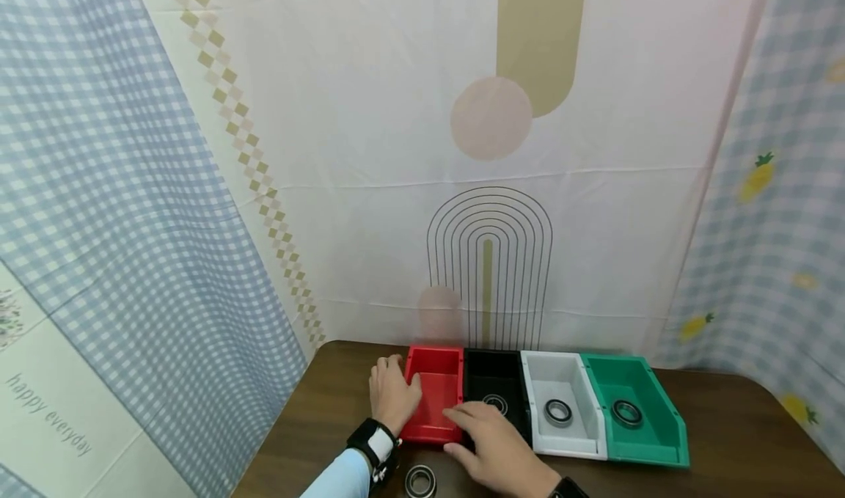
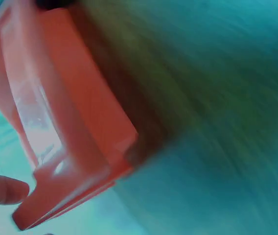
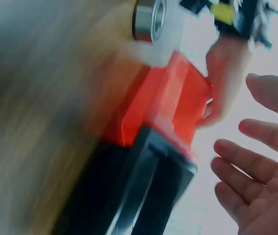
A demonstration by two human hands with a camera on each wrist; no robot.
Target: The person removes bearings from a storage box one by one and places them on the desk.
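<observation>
My left hand (image 1: 394,395) is at the left side of a red bin (image 1: 439,395), its thumb over the left wall and its fingers alongside. In the left wrist view a fingertip (image 2: 14,190) lies right at a corner of the bin. My right hand (image 1: 491,443) hovers over the front of the red bin and a black bin (image 1: 485,366), fingers spread and holding nothing. A ball bearing (image 1: 420,481) lies on the table in front of the red bin. Another bearing (image 1: 495,404) sits in the black bin, partly hidden by the right hand.
A white bin (image 1: 540,366) and a green bin (image 1: 650,395) continue the row to the right. One bearing (image 1: 558,412) lies in the white bin, another bearing (image 1: 626,413) in the green. Patterned cloth (image 1: 370,263) hangs behind the brown table (image 1: 297,432).
</observation>
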